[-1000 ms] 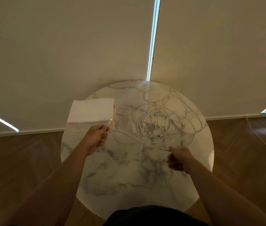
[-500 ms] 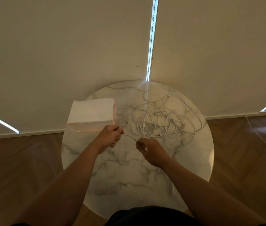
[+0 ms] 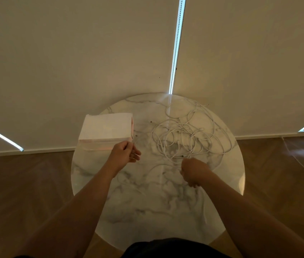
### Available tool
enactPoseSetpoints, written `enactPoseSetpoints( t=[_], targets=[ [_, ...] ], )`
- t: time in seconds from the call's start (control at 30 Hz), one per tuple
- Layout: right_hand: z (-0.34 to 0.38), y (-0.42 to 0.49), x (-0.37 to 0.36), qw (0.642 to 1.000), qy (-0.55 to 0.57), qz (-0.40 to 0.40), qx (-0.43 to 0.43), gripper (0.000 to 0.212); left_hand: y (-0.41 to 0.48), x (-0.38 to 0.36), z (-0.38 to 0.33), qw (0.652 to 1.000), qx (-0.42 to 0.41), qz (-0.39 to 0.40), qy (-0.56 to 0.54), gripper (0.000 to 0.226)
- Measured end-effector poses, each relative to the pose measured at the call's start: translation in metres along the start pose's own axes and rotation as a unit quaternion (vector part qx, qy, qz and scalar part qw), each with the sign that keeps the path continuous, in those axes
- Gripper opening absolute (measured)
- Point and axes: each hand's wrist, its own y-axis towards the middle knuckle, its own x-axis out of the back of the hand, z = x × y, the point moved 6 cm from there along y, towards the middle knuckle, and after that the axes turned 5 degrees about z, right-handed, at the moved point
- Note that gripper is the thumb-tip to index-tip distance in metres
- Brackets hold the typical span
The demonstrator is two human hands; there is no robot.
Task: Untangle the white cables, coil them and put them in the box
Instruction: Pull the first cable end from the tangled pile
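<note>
Coiling is in hand: the cable [image 3: 135,140] is pinched by the left hand [image 3: 124,153] and clasped by the right hand [image 3: 192,172]. Slack must be drawn next.

Box [image 3: 106,130] on round table [image 3: 147,202], left rear; cable tangle [image 3: 188,135] to its right. Left hand [image 3: 124,152] before box, right hand [image 3: 194,171] before tangle.

home | marble table [image 3: 147,211] | wood floor [image 3: 26,183] | roller blinds [image 3: 73,53]

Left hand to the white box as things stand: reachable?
Probably yes. The left hand is just beside the near right corner of the box, with nothing between them. It is gripping a cable, though, so its fingers are not free.
</note>
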Motion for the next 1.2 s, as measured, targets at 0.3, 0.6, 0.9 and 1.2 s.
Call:
enactPoseSetpoints(
  t=[0.3, 0.6, 0.9, 1.2],
  targets=[
    [0.012, -0.015, -0.028, 0.967, 0.047, 0.232, 0.097, 0.026, 0.0, 0.009, -0.007, 0.996, -0.045, -0.075, 0.034, 0.032],
    [0.02, -0.005, -0.022, 0.99, 0.037, 0.076, 0.115, 0.024, 0.006, 0.017, -0.002, 0.992, -0.063, -0.112, -0.006, 0.034],
    [0.0, 0.001, -0.065, 0.983, -0.082, 0.158, 0.04, 0.047, 0.007, 0.026, 0.008, 0.987, -0.056, -0.121, -0.091, 0.031],
    [-0.013, 0.021, -0.043, 0.998, 0.063, -0.03, 0.008, 0.023, 0.006, 0.017, 0.028, 0.992, 0.018, -0.068, -0.107, 0.034]
  ],
)
